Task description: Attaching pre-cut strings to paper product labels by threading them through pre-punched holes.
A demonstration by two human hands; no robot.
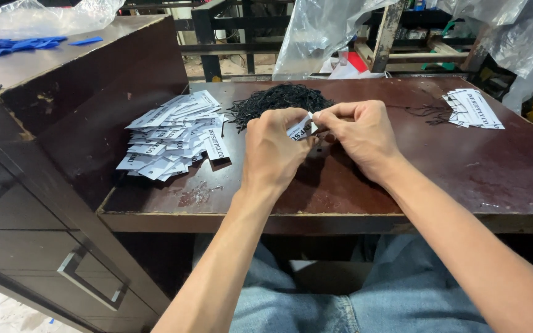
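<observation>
Left hand (274, 148) and right hand (359, 132) raised together over a dark table (451, 179), fingertips of both pinched on one white tag (301, 127) held between them, above the table's middle. Left of the hands, a loose heap of tags (173, 137). Just behind, a tangle of black strings (276, 100). Far right, a smaller stack (473, 109). Beyond the table, plastic bags (322, 31).
</observation>
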